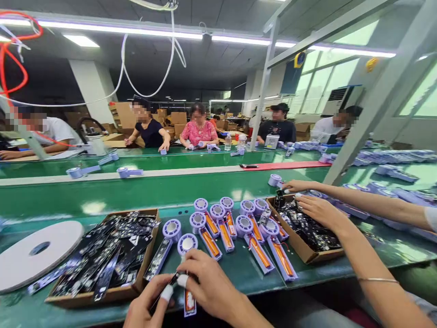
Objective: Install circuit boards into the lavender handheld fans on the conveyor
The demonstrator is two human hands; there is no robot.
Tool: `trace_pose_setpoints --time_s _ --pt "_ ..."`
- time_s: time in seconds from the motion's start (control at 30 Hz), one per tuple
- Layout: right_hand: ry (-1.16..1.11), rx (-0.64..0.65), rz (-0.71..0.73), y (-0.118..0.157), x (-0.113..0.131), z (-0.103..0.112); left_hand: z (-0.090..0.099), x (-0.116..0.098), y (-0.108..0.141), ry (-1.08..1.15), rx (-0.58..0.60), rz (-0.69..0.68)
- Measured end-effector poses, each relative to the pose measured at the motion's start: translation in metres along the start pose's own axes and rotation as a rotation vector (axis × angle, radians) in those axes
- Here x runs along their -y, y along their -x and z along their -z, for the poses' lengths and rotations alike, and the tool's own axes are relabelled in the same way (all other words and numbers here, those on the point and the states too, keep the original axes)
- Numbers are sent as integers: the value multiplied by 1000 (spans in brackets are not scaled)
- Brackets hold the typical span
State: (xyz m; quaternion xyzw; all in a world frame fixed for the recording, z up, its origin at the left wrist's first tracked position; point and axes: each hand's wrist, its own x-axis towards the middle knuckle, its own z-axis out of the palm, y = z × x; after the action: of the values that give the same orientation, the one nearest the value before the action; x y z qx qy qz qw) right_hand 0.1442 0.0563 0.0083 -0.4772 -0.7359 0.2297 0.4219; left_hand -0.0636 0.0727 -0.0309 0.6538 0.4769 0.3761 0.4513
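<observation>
At the bottom centre, my left hand pinches a small black part, and its thumb has a white finger cover. My right hand closes on the same part from the right, also with a white cover on a fingertip. Under my right hand lies a purple fan unit, its handle partly hidden by the fingers. Left of it a fan unit has a black board along its handle. Further right, several purple fan units lie with orange strips in their open handles.
A cardboard box of black circuit boards and a white reel are at the left. Another person's hands reach over a second box at the right. Several people sit across the green bench.
</observation>
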Motion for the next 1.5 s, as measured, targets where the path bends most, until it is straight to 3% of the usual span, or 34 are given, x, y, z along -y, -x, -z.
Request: trace_pose_setpoints --time_s 0.13,0.23,0.3,0.57,0.7,0.83,0.9,1.0,1.1,1.17,1.27,1.5 --pt "-155 -147 -216 15 -4 15 -6 -12 15 -102 -66 23" --pt "-145 -98 -387 21 -3 20 -13 -28 23 -199 -52 -6" --pt "-88 -46 -409 20 2 21 -16 -36 25 -286 -37 -36" --pt "299 24 -61 -6 17 11 -23 -30 21 -607 -50 -279" --pt "458 24 64 -7 4 0 -29 -29 22 -793 -16 -251" --pt "317 -84 61 -5 -1 -4 -39 -32 25 -1013 -48 -196" --pt "186 -102 35 -6 4 -1 -42 -34 27 -957 -86 -186" --pt "60 -23 7 -8 13 6 -45 -36 27 -628 -167 -191" --pt "106 72 -4 -9 20 12 -43 -36 27 -309 -273 -84" --pt "188 120 5 -9 22 14 -41 -38 26 -204 -277 -20" --pt "313 162 40 -8 26 16 -39 -40 24 -211 -250 -58" --pt "516 149 145 -9 29 6 -43 -29 23 -616 -283 -337"
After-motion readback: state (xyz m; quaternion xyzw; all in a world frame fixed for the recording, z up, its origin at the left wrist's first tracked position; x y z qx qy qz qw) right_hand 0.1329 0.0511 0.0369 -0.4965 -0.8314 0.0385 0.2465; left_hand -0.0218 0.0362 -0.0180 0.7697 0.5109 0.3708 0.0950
